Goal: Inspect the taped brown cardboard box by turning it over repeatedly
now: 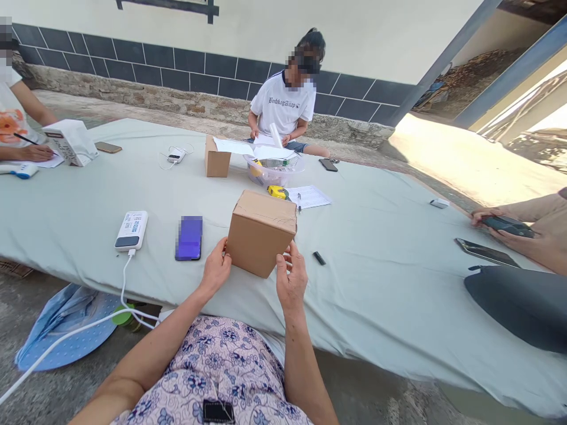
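Observation:
A brown cardboard box [260,239], closed on top, is tilted slightly between my two hands near the front edge of the cloth-covered table. My left hand [217,268] presses its fingers against the box's left side. On the right side, my right hand [292,277] grips the lower corner, fingers partly hidden behind the cardboard. To the left lies a phone with a purple screen [189,238]. A small black cap-like piece [319,258] rests to the right of the box. Just behind it are a yellow tape measure [278,192] and a printed sheet [312,196].
A white power bank [132,230] with a cable stands left. Further back are a second cardboard box [217,160] and a clear plastic basin [277,176]. A person [286,106] sits opposite; others sit left and right. A dark cap [518,301] lies at right.

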{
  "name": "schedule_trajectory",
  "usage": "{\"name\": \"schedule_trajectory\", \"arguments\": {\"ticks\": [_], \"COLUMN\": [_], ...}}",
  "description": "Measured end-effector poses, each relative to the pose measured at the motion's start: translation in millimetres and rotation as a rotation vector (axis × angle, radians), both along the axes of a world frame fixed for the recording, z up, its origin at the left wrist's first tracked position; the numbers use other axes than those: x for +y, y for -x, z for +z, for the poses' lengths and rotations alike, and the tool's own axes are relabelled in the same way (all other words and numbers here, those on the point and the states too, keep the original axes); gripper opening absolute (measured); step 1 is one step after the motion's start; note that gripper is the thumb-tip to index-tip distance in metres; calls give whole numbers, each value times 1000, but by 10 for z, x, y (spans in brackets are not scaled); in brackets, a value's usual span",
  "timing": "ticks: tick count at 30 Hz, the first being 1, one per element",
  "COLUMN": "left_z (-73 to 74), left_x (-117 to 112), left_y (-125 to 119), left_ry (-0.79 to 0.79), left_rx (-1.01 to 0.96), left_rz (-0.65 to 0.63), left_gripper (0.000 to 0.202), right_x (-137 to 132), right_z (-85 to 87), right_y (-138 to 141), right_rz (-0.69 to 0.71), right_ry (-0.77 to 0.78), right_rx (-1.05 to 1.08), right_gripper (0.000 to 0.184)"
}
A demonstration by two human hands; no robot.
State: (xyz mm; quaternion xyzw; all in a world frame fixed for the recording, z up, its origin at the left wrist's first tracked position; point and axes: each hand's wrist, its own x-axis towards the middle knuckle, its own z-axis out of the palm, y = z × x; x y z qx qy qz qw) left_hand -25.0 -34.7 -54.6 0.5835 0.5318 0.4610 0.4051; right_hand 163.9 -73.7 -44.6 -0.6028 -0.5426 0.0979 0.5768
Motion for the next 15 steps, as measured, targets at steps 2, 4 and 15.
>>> {"name": "schedule_trajectory", "arguments": {"ticks": [2, 4, 15], "left_z": [6, 9, 1], "left_x": [-4, -4, 15], "left_y": [-6, -9, -9], "left_ry": [4, 27, 47], "left_rx": [-20, -32, 17], "left_rz": [-15, -5, 15], "left_gripper": [53, 49, 50], "right_x": [28, 63, 222], "right_z": [-87, -182, -534], "right_y": [-30, -63, -148], "right_rz": [13, 16, 86], "right_ry": [62, 122, 305], "right_rx": [31, 47, -71], "right_gripper": [53, 56, 53]}}
